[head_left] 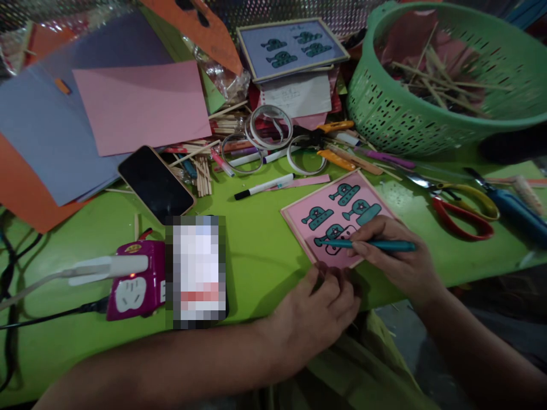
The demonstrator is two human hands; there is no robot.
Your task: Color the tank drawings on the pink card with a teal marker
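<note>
While the left hand [325,310] presses closed fingers on the pink card's [337,219] near corner, the right hand [395,253] grips a teal marker [367,245]. Marker tip touches the card.

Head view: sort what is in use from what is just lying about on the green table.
In use:
- right hand holding the teal marker
- left hand steadying the pink card

Lying about:
- black phone
- tape rings
- red-handled scissors
- green basket
- power strip
</note>
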